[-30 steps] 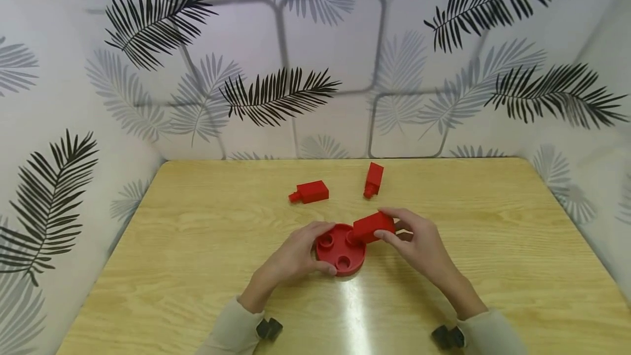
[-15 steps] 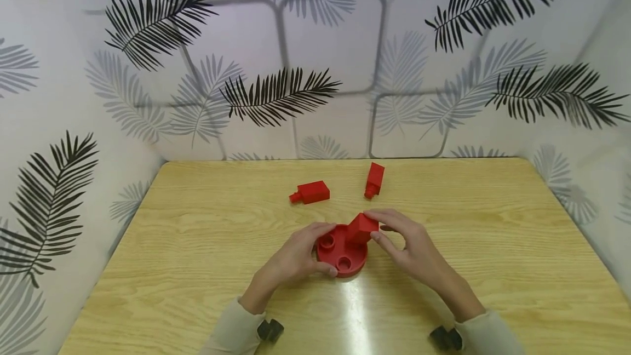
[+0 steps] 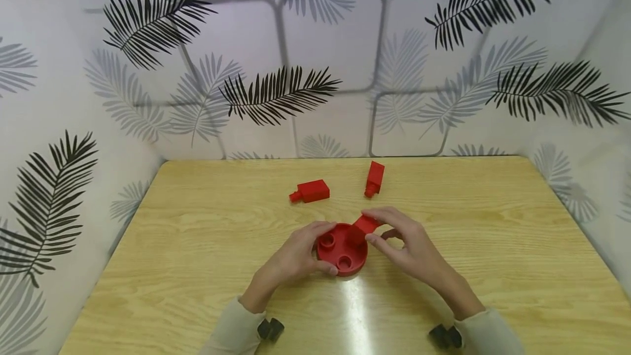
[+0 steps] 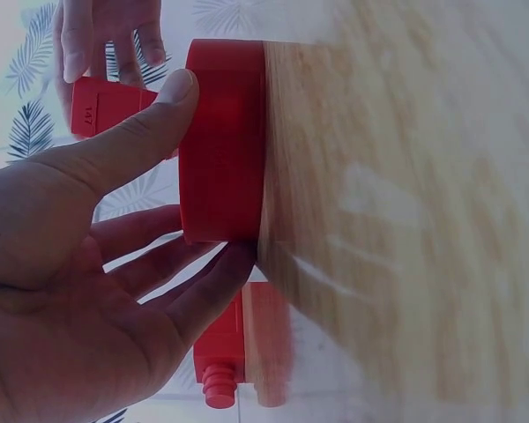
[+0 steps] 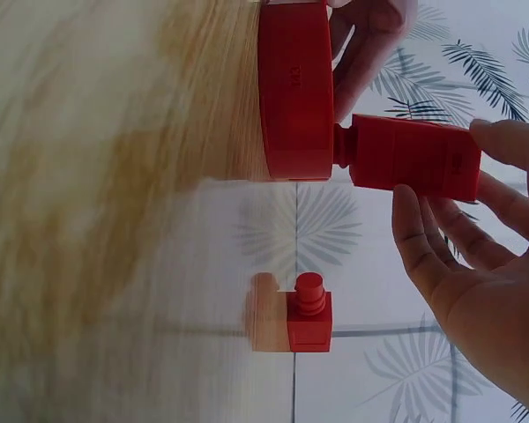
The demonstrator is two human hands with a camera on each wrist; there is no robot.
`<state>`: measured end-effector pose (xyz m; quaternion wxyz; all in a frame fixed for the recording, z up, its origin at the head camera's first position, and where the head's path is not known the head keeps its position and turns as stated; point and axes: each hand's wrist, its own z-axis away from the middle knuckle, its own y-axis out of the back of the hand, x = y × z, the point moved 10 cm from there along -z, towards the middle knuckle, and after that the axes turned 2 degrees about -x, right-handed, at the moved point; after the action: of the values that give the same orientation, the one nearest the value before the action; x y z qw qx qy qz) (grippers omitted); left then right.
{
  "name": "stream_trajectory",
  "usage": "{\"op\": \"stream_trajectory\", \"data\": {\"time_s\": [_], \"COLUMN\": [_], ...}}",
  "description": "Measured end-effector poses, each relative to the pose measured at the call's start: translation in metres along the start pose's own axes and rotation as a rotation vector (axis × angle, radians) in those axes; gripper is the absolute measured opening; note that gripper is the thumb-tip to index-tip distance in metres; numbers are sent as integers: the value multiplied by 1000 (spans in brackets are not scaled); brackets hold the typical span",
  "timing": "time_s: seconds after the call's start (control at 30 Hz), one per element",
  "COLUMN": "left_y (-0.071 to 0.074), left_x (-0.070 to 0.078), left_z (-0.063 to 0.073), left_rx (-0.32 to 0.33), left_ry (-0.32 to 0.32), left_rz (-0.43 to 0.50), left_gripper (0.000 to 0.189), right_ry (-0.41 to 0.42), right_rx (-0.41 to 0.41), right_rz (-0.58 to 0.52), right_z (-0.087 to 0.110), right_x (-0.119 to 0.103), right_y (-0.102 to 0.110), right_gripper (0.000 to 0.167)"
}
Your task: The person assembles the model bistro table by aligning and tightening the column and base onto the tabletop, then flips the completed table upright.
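In the head view my left hand grips the rim of a round red base lying on the table. Two open round sockets show inside the base. My right hand pinches a red rectangular block over the base's far right side. From the right wrist view, the narrow neck of this block meets the base, and the block stands nearly upright with a slight lean. How deep its end sits is hidden by the rim.
Two more red blocks with ridged pegs lie behind the base: one block on its side to the left, another block to the right. The wooden table meets a leaf-patterned backdrop.
The block in my right hand has swung from a strong rightward tilt to nearly upright, then turned a little. My left hand and the base have stayed in place.
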<state>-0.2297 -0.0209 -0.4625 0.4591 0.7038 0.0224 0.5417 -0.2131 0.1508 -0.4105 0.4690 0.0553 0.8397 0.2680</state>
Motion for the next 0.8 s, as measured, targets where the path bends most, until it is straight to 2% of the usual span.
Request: {"op": "stream_trajectory", "data": {"time_s": [0.2, 0.53, 0.7, 0.8], "left_y": [-1, 1, 1, 1], "left_x": [-1, 1, 2, 1], "left_z": [0, -1, -1, 0], "left_rx": [-10, 1, 3, 5], "left_ry": [8, -6, -12, -15], "left_rz": [1, -3, -1, 0], "left_gripper": [86, 86, 86, 86], "right_ry": [-11, 43, -18, -56], "right_rx": [-5, -53, -101, -135], "right_rz": [26, 26, -64, -52], "right_z": [0, -6, -12, -16], "right_x": [3, -4, 0, 4], "right_y": [-1, 2, 0, -5], "right_gripper": [46, 42, 40, 40]}}
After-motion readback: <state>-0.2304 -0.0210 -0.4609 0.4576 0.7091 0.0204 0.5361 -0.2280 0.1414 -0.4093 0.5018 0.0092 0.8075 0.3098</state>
